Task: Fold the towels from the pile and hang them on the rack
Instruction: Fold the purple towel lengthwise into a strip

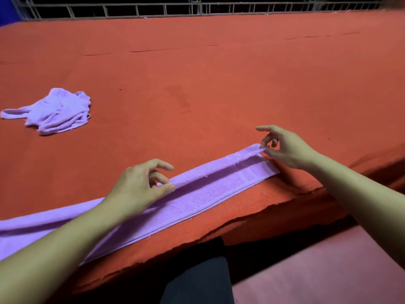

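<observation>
Folding a long purple towel

Both hands, left [140, 185] and right [282, 148], pinch the towel's [210, 191] top edge at the table's [197, 73] near side, probably to fold it straight. The pile [57, 110] waits far left.

Both forearms are bare from wrist to frame edge; no sleeves, watch, rings or gloves are visible. The left hand [140, 185] and right hand [287, 148] are bare. Dark trousers [197, 281] cover the legs at the lower frame edge.
</observation>
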